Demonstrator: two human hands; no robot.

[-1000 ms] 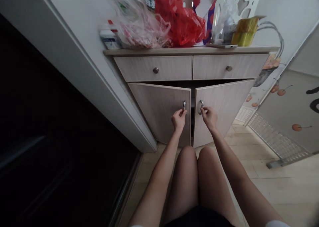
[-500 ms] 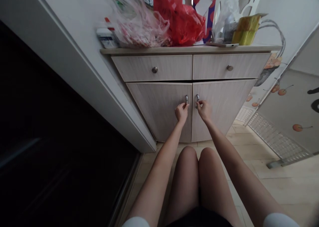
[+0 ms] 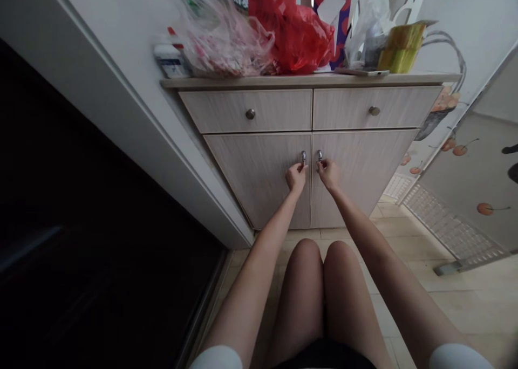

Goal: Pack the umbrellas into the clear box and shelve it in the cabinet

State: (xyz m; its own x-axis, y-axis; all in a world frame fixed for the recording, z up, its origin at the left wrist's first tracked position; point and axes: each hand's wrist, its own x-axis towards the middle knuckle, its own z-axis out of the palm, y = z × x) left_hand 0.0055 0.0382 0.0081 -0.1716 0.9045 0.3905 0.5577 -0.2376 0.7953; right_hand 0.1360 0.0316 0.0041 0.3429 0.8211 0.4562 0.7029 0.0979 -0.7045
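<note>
A pale wood-grain cabinet stands in front of me, its left door [image 3: 259, 180] and right door [image 3: 364, 169] both flush in the frame. My left hand [image 3: 296, 178] pinches the lower end of the left door's metal handle [image 3: 303, 156]. Just across the seam, my right hand [image 3: 329, 175] has its fingers closed on the lower part of the right door's metal handle [image 3: 319, 155]. The upper ends of both handles show above my fingers.
Two drawers with round knobs, a left drawer [image 3: 218, 110] and a right drawer [image 3: 348, 107], sit above the doors. On top are a red plastic bag [image 3: 299, 40], a clear bag [image 3: 230, 45], a white bottle [image 3: 170, 60] and a yellow container [image 3: 400, 48]. A dark doorway [image 3: 81, 223] lies left.
Both cabinet doors have moved inward, and the dark gap along their top edge has closed up. My hands have stayed on the handles.
</note>
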